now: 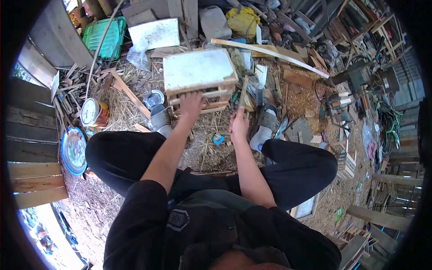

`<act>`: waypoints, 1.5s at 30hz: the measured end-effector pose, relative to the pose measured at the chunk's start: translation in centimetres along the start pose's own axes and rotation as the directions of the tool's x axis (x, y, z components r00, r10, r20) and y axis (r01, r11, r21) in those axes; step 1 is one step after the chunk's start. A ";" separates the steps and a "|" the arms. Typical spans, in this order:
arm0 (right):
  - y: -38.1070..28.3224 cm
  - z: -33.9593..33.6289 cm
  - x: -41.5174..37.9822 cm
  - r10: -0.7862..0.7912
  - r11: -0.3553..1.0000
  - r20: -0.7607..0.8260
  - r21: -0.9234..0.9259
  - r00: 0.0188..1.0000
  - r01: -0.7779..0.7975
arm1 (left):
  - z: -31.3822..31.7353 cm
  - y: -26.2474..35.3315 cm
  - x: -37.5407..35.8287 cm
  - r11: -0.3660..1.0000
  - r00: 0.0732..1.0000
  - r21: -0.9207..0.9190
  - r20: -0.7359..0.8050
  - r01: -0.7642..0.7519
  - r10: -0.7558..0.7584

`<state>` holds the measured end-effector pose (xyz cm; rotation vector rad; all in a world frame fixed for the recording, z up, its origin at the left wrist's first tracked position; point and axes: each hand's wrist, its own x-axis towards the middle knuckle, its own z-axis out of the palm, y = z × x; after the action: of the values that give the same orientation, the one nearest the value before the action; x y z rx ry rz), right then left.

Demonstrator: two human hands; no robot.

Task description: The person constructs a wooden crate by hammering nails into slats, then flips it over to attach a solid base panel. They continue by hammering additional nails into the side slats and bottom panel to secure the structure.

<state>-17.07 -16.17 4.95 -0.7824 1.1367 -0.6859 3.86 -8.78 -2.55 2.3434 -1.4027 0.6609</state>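
A small wooden box [200,69] with a scuffed white top stands on the ground between my feet, its slatted side facing me. My left hand [192,105] is at that side, its fingers bent over a pale wooden slat [216,94]. To the right of the box, my right hand [239,125] is closed around the lower end of a narrow wooden stick [243,92], which points away from me. Whether the stick is a tool's handle, I cannot make out. A small blue item [218,139] lies on the ground between my hands.
Left of me are a paint bucket [91,112], a blue-rimmed basin [74,150] and scrap wood. A long pale strip [274,54] lies beyond the box. A green crate [104,38] and a yellow bag [243,21] are at the back. Machinery [360,81] stands at right.
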 end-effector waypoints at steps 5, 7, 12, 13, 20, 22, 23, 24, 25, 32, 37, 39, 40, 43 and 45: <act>1.1 -0.5 -0.1 -0.041 0.989 -0.043 -0.145 0.998 0.034 | 0.7 -0.5 -4.9 0.997 0.959 -0.042 0.279 0.066 -0.052; 1.4 -0.7 -0.3 -0.017 0.990 -0.016 -0.140 1.000 0.014 | 0.0 -0.9 -4.7 0.996 0.925 -0.060 0.378 0.061 -0.033; 2.3 -0.2 0.2 -0.005 0.995 -0.020 -0.102 1.000 0.003 | -1.3 -1.4 -4.3 0.994 0.911 -0.082 0.401 -0.068 0.095; 2.3 0.0 0.0 0.003 0.995 -0.015 -0.097 1.000 -0.004 | -1.5 -1.5 -4.3 0.990 0.891 -0.073 0.433 -0.117 0.137; 1.9 1.1 -0.8 -0.083 0.996 -0.018 -0.022 0.996 0.082 | -15.6 -6.3 4.6 0.724 0.326 -0.688 0.697 0.054 0.639; 1.7 1.7 -1.3 -0.073 0.997 -0.039 -0.004 0.997 0.073 | -16.9 -9.3 5.2 0.453 0.526 -0.692 0.722 0.562 0.450; 1.5 2.0 -1.5 -0.067 0.998 -0.057 0.000 0.996 0.067 | -15.5 -11.2 5.2 0.361 0.683 -0.717 0.689 0.596 0.243; 1.6 2.0 -1.6 -0.070 0.997 -0.065 0.014 0.995 0.071 | -14.4 -12.0 5.2 0.514 0.839 -0.704 0.540 0.490 -0.061; 1.9 1.9 -1.6 -0.077 0.997 -0.041 0.009 0.996 0.077 | -14.4 -11.8 5.2 0.519 0.841 -0.707 0.538 0.481 -0.047; 4.9 1.1 1.5 -0.187 0.970 -0.069 -0.168 0.980 0.173 | -13.5 -9.4 6.8 0.973 0.971 -0.207 0.192 -0.100 0.140; 5.5 1.4 0.6 -0.181 0.975 -0.023 -0.137 0.983 0.176 | -9.5 -8.5 9.7 0.984 0.901 -0.131 0.402 -0.118 0.161; 5.1 1.4 0.0 -0.184 0.977 -0.004 -0.111 0.983 0.182 | -8.0 -8.9 11.0 0.993 0.908 -0.047 0.401 -0.109 0.118; 4.9 1.3 -0.3 -0.152 0.984 -0.003 -0.093 0.988 0.151 | -7.4 -9.1 11.6 0.994 0.921 -0.036 0.375 -0.100 0.106; 5.0 0.9 -0.1 -0.128 0.980 -0.068 -0.161 0.989 0.116 | -7.1 -9.5 14.5 0.998 0.850 -0.054 0.526 0.025 0.007; 5.8 0.4 0.6 -0.139 0.962 -0.124 -0.251 0.983 0.104 | -6.9 -9.4 16.0 0.998 0.893 0.003 0.447 -0.056 0.049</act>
<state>-16.02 -13.29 -0.08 -1.0325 1.3264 -0.7205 17.25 -12.76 11.50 2.5864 -1.6510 0.1384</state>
